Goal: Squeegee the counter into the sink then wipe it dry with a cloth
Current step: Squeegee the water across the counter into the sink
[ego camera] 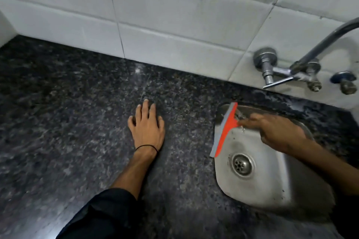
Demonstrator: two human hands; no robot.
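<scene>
Evidently finishing a stroke, the right hand (279, 132) grips the squeegee (225, 129) with closed fingers, blade over the sink (272, 196) edge — draining water — while the left hand (147, 124), fingers spread and empty, braces on the tabletop (77, 122) beside the sink.

Dim, flat indoor light on my feed. Faint glare streak on counter (138, 75). Right hand (277, 132) motion-blurred. Wide-angle bending at edges; corners soft, lower right darkest.

Orange squeegee (226, 128), grey blade, tilted over sink (272, 190) left rim by dark speckled counter (77, 122).
</scene>
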